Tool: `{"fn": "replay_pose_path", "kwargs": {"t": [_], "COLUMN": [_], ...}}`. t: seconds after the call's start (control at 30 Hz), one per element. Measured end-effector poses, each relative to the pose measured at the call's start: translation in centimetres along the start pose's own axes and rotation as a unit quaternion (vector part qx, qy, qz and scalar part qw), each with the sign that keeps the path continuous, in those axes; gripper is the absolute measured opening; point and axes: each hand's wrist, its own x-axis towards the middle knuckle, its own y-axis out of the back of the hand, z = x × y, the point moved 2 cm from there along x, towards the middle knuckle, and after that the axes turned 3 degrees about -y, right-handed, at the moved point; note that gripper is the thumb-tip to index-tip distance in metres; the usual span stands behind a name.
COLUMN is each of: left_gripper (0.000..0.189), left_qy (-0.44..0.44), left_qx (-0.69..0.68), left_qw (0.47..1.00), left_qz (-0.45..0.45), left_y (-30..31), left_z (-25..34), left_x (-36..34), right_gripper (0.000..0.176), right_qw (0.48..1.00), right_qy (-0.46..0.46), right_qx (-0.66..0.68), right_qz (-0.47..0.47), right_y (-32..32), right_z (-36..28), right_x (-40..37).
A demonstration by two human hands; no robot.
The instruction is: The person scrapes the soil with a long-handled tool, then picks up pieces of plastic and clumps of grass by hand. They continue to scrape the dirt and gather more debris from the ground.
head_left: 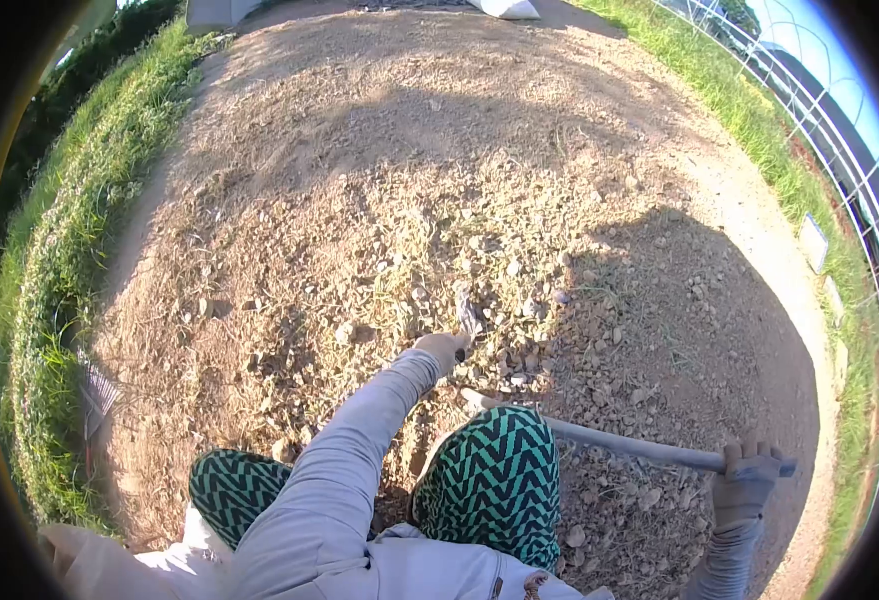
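Observation:
At the lower right, my right hand (746, 478) is wrapped round the end of a long grey handle (639, 447). The handle runs leftward behind my right knee, and its far end shows just left of the knee. My left hand (443, 350) reaches down to the stony soil at the centre, its fingers closed by a small dark clump (468, 312). Whether the fingers grip that clump is too small to make out. Stones and dry plant bits lie around it.
Grassy strips (69, 270) border the soil (359, 130) on both sides. A rake-like tool head (99, 390) lies at the left edge. White metal frames (824, 105) stand at the right. Pale bags (507, 8) sit at the top.

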Motion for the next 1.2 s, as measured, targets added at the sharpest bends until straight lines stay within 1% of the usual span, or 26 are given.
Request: {"fn": "replay_pose_path", "kwargs": {"t": [0.07, 0.13, 0.17, 0.2, 0.23, 0.27, 0.3, 0.33, 0.4, 0.47, 0.53, 0.6, 0.67, 0.73, 0.8, 0.83, 0.87, 0.9, 0.93, 0.97, 1.0, 1.03, 1.07, 1.1, 1.17, 1.2], "left_gripper": [0.08, 0.083, 0.084, 0.083, 0.066, 0.056, 0.051, 0.051, 0.05, 0.046, 0.037, 0.029, 0.027, 0.032, 0.034, 0.033, 0.036, 0.036, 0.03, 0.025, 0.025, 0.023, 0.03, 0.024, 0.024, 0.027], "left_qy": [-0.041, -0.046, -0.08, -0.076, -0.04, -0.02, 0.001, 0.021, 0.085, 0.146, 0.091, 0.066, 0.02, 0.0, 0.008, 0.027, 0.072, 0.169, 0.205, 0.211, 0.124, 0.099, 0.075, 0.076, 0.061, 0.058], "left_qx": [-0.024, -0.049, -0.044, -0.075, -0.064, -0.103, -0.142, -0.18, -0.242, -0.281, -0.134, -0.079, -0.018, 0.055, 0.089, 0.072, 0.031, -0.053, -0.171, -0.196, -0.137, -0.135, -0.086, -0.226, -0.276, -0.427], "left_qw": [0.999, 0.998, 0.996, 0.994, 0.995, 0.993, 0.988, 0.982, 0.965, 0.948, 0.987, 0.995, 1.0, 0.992, 0.982, 0.973, 0.985, 0.975, 0.953, 0.945, 0.968, 0.97, 0.973, 0.942, 0.923, 0.865], "left_qz": [0.023, -0.006, 0.005, -0.004, -0.059, -0.061, -0.062, -0.062, -0.049, -0.032, -0.02, -0.011, -0.016, 0.111, 0.167, 0.217, 0.152, 0.135, 0.142, 0.155, 0.173, 0.177, 0.201, 0.237, 0.261, 0.257], "left_y": [-0.8, 0.1, -0.2, -1.2, -0.8, -0.5, -0.1, 0.3, -0.3, -5.2, -3.9, -2.5, -3.6, -1.5, 1.1, 2.2, 3.8, 6.1, 8.1, 8.5, 8.2, 8.0, 9.4, 8.2, 8.4, 7.3], "left_z": [0.0, 1.0, 0.7, 0.2, 0.0, -0.6, -1.2, -1.8, -3.1, -5.2, -4.3, -3.7, -5.7, -6.8, -9.3, -10.2, -11.8, -11.3, -9.5, -11.4, -16.4, -21.2, -20.4, -25.5, -27.7, -28.1], "left_x": [2.7, 3.8, 4.9, 6.5, 6.9, 6.5, 6.0, 5.6, 5.9, 9.8, 8.5, 6.9, 7.6, 4.0, 1.7, -0.6, -1.6, -4.3, -7.5, -8.7, -8.3, -8.4, -11.0, -10.6, -12.8, -13.7], "right_gripper": [0.014, 0.013, 0.013, 0.012, 0.012, 0.012, 0.011, 0.011, 0.011, 0.012, 0.013, 0.016, 0.016, 0.016, 0.017, 0.017, 0.016, 0.015, 0.014, 0.013, 0.016, 0.016, 0.02, 0.032, 0.04, 0.041], "right_qw": [0.999, 0.999, 0.999, 0.999, 0.999, 0.999, 1.0, 1.0, 0.998, 0.993, 0.987, 0.984, 0.985, 0.981, 0.972, 0.972, 0.972, 0.962, 0.95, 0.932, 0.918, 0.891, 0.88, 0.848, 0.793, 0.771], "right_qy": [0.048, 0.046, 0.048, 0.04, 0.033, 0.028, 0.023, 0.017, 0.007, -0.003, -0.014, -0.016, -0.029, -0.053, -0.083, -0.08, -0.081, -0.097, -0.124, -0.162, -0.175, -0.202, -0.219, -0.242, -0.328, -0.388], "right_qx": [-0.007, -0.006, -0.004, -0.003, -0.001, 0.003, -0.006, -0.017, -0.031, -0.036, -0.055, -0.058, -0.026, -0.007, -0.001, 0.029, 0.055, 0.083, 0.106, 0.133, 0.149, 0.175, 0.171, 0.158, 0.203, 0.221], "right_qz": [0.006, -0.012, -0.023, -0.022, -0.022, -0.023, -0.017, -0.015, -0.045, -0.117, -0.15, -0.166, -0.168, -0.184, -0.221, -0.218, -0.216, -0.24, -0.265, -0.295, -0.323, -0.366, -0.384, -0.445, -0.471, -0.455], "right_y": [-1.2, -3.9, -4.9, -5.2, -5.2, -5.3, -5.6, -5.7, -5.9, -6.3, -6.9, -7.7, -8.8, -10.2, -12.2, -13.1, -13.8, -14.1, -14.2, -15.4, -16.0, -14.5, -17.9, -17.0, -17.5, -17.8], "right_z": [-0.4, 0.9, 0.9, 0.6, 0.3, 0.1, -0.2, -0.3, 0.0, 0.6, 0.6, 1.0, 1.3, 1.7, 2.0, 1.9, 1.9, 1.5, 0.8, 0.4, 0.1, -0.4, 0.0, 0.2, 1.3, 1.8], "right_x": [2.4, 3.9, 4.5, 4.9, 5.2, 5.6, 5.9, 5.9, 5.6, 4.9, 4.4, 3.5, 2.2, -0.1, -3.0, -4.6, -6.4, -8.0, -9.6, -11.8, -13.9, -14.4, -18.2, -18.9, -23.0, -25.8]}}
